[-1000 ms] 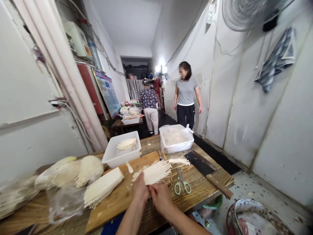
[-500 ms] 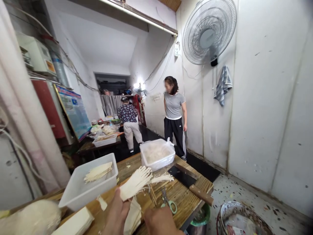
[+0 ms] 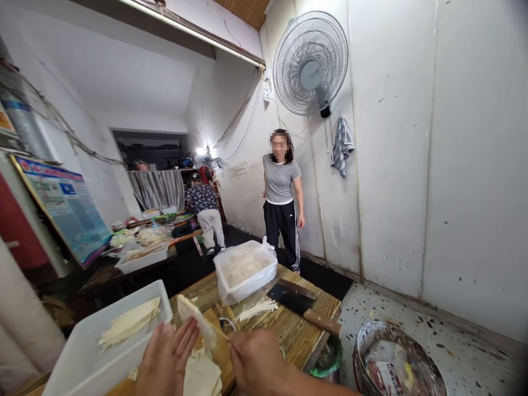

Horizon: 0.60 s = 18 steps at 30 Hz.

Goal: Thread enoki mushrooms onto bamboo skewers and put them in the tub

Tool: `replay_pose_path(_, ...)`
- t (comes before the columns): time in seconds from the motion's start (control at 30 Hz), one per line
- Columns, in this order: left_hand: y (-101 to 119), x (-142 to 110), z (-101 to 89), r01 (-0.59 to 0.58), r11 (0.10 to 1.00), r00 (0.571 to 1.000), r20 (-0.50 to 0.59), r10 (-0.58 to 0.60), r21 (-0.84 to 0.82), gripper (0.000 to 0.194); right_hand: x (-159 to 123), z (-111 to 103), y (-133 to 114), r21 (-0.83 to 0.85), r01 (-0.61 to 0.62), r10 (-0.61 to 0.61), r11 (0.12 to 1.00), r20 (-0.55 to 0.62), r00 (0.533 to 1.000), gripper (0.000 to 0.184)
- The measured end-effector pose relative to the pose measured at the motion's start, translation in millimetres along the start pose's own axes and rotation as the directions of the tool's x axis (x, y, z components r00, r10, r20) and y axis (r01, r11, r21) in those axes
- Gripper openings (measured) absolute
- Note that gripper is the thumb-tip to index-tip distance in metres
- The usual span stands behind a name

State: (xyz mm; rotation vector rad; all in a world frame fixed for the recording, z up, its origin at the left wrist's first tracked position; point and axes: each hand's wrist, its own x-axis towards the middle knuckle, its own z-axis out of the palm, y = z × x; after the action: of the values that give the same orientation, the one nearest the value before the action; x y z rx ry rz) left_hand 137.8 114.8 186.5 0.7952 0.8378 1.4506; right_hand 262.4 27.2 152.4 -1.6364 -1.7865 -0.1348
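A flattened clump of enoki mushrooms (image 3: 193, 322) is being held up over a wooden cutting board (image 3: 223, 355) by the hands, which are being kept just apart. The left hand (image 3: 167, 357) is being pressed against the clump with its fingers spread, and the right hand (image 3: 258, 360) is being closed around a thin pale strand (image 3: 220, 334) that runs from the clump.

More enoki (image 3: 202, 377) is being left under the hands. Trimmed enoki strips (image 3: 130, 324) are being kept in a white plastic tray (image 3: 74, 363) beside the left hand. Further along the wooden bench (image 3: 289, 330), a cleaver (image 3: 291, 301) with a wooden handle is being left beside loose enoki strands (image 3: 256, 311) and a bagged white tub (image 3: 245, 269).

A co-worker (image 3: 280, 187) is being seen standing past the bench, arms lowered, and another person (image 3: 202, 206) is being seen further back, facing away.
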Motion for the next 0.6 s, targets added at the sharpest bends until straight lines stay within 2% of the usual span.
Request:
replay_pose_path(0.13,-7,-10,-25.3,-0.181,0.983,0.983,0.035,0.181,0.005,0.049,9,-31,-13,0.011,0.031,-0.031,0.999,-0.036,0.999,0.018)
replay_pose_path(0.23,-17,-17,-59.5,-0.240,0.954,0.966,-0.050,0.253,0.180,0.049,18,-37,-16,0.041,0.081,-0.079,0.996,-0.058,0.995,0.023)
replay_pose_path(0.37,-35,-28,-116.6,-0.228,0.840,0.942,-0.107,0.319,0.493,0.036,34,-33,-13,-0.037,0.134,-0.136,0.990,-0.045,0.990,0.033)
replay_pose_path(0.5,-60,-31,-170.6,-0.163,0.807,0.943,-0.150,0.297,0.568,0.021,77,-20,-9,-0.226,0.223,-0.251,0.948,-0.106,0.962,0.038)
replay_pose_path(0.6,-74,-28,-195.9,-0.229,0.732,0.929,-0.079,0.361,0.642,0.012,119,-3,-18,-0.294,0.262,-0.303,0.919,-0.103,0.947,0.041)
